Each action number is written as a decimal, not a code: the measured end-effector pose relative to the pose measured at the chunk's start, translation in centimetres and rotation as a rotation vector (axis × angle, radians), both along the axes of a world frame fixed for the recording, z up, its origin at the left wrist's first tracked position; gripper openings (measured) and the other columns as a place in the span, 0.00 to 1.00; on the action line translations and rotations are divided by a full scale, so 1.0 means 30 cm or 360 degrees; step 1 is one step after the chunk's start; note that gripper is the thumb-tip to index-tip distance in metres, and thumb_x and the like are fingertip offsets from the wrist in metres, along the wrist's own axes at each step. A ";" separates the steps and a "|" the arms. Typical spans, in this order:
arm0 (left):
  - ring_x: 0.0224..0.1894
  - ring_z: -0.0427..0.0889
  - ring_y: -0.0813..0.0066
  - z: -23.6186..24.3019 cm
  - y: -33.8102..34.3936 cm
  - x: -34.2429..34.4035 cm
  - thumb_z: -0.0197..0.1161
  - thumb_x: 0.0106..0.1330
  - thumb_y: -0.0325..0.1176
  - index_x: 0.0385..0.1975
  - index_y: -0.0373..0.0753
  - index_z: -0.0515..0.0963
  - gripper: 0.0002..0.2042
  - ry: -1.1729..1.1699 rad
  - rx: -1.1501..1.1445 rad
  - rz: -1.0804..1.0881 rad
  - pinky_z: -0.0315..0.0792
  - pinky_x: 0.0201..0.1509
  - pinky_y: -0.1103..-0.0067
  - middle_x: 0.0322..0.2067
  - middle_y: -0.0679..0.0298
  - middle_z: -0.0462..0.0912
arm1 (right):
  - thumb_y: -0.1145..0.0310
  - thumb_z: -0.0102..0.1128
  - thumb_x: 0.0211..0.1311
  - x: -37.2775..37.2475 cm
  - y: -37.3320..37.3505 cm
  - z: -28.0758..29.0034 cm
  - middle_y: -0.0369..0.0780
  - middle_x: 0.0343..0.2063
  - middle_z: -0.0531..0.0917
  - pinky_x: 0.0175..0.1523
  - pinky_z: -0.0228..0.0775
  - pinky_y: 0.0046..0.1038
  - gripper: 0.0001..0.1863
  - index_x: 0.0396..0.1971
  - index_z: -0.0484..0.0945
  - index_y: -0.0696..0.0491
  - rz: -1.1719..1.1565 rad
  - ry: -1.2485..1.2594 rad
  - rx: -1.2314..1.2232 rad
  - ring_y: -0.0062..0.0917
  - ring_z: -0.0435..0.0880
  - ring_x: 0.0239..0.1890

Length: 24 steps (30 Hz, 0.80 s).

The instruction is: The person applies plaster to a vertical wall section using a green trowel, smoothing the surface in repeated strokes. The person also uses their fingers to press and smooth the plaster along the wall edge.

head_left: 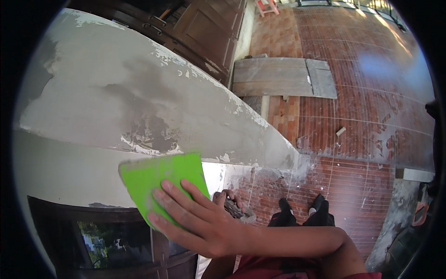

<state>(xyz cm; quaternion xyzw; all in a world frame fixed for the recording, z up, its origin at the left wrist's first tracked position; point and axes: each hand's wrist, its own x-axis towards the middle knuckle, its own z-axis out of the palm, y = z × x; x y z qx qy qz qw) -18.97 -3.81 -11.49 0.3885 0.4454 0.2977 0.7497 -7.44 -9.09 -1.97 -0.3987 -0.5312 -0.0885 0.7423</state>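
Note:
My right hand (pixel 197 221) presses a flat, bright green plastic spreader (pixel 153 174) against the wall, its fingers spread over the upper face and its thumb hidden. The spreader's far edge is dusty and lies along a ledge of the grey plastered wall (pixel 195 107). Darker, damp-looking smears and a rough, chipped patch mark the plaster just beyond it. Partly behind my right forearm, my left hand (pixel 227 194) is closed round a grey, crumpled lump (pixel 234 209), possibly putty; most of that hand is hidden.
A dark wooden door (pixel 209 28) stands beyond the wall, and a dark-framed window (pixel 116 242) is at lower left. Grey boards (pixel 278 76) form a low bench on the reddish tiled floor (pixel 344 186). A small block (pixel 341 131) and scattered bits lie on the tiles near my feet.

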 end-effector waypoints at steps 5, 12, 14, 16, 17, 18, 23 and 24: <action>0.25 0.76 0.68 -0.019 -0.007 0.015 0.50 0.72 0.40 0.32 0.40 0.69 0.11 0.0002 0.0056 0.0083 0.72 0.25 0.72 0.29 0.62 0.74 | 0.72 0.61 0.57 0.089 -0.036 0.010 0.55 0.56 0.77 0.65 0.66 0.48 0.24 0.55 0.76 0.60 -0.0031 0.0103 -0.0001 0.48 0.76 0.61; 0.24 0.74 0.70 -0.041 -0.016 0.003 0.51 0.71 0.39 0.31 0.41 0.68 0.10 0.0005 0.0105 0.0124 0.70 0.23 0.73 0.28 0.64 0.73 | 0.73 0.61 0.56 0.041 0.100 0.011 0.56 0.58 0.75 0.65 0.66 0.49 0.23 0.54 0.76 0.60 -0.0233 -0.0022 -0.0045 0.48 0.74 0.62; 0.23 0.73 0.70 -0.037 -0.024 -0.001 0.51 0.70 0.39 0.31 0.41 0.68 0.09 0.0006 0.0100 0.0125 0.69 0.23 0.73 0.28 0.64 0.73 | 0.71 0.58 0.59 0.001 0.082 0.008 0.56 0.58 0.74 0.65 0.66 0.50 0.23 0.55 0.75 0.59 -0.0220 -0.0084 -0.0080 0.50 0.73 0.63; 0.23 0.73 0.71 -0.038 -0.030 0.007 0.52 0.70 0.38 0.31 0.41 0.68 0.09 0.0019 0.0044 0.0240 0.69 0.22 0.73 0.27 0.65 0.72 | 0.70 0.57 0.59 -0.022 0.037 0.002 0.57 0.59 0.74 0.65 0.66 0.50 0.23 0.55 0.75 0.60 -0.0102 -0.0137 -0.0064 0.50 0.73 0.63; 0.23 0.73 0.71 -0.044 -0.032 0.016 0.52 0.70 0.38 0.30 0.41 0.68 0.09 0.0010 0.0173 0.0168 0.68 0.22 0.73 0.27 0.65 0.72 | 0.70 0.57 0.60 -0.031 0.007 -0.001 0.57 0.59 0.74 0.65 0.66 0.50 0.22 0.55 0.75 0.60 -0.0052 -0.0127 -0.0032 0.50 0.73 0.63; 0.22 0.72 0.71 -0.052 -0.034 0.027 0.52 0.69 0.38 0.30 0.41 0.67 0.09 0.0014 0.0211 0.0189 0.68 0.22 0.73 0.27 0.65 0.72 | 0.69 0.56 0.61 -0.038 -0.037 -0.004 0.58 0.59 0.73 0.65 0.66 0.50 0.22 0.55 0.75 0.61 0.0178 -0.0182 -0.0046 0.50 0.74 0.63; 0.21 0.73 0.70 -0.106 -0.049 0.074 0.53 0.68 0.35 0.31 0.40 0.67 0.07 -0.0111 0.0391 0.0219 0.70 0.22 0.74 0.27 0.63 0.72 | 0.70 0.57 0.61 -0.010 -0.227 -0.066 0.58 0.58 0.74 0.63 0.69 0.47 0.22 0.55 0.74 0.62 0.0311 -0.0106 -0.0070 0.50 0.75 0.61; 0.23 0.73 0.72 -0.112 -0.044 0.080 0.54 0.69 0.36 0.30 0.43 0.67 0.07 -0.0017 0.0348 0.0231 0.68 0.21 0.74 0.28 0.65 0.73 | 0.71 0.57 0.61 0.009 -0.259 -0.094 0.58 0.59 0.73 0.65 0.67 0.47 0.24 0.58 0.72 0.62 0.0266 -0.0088 -0.0115 0.50 0.74 0.62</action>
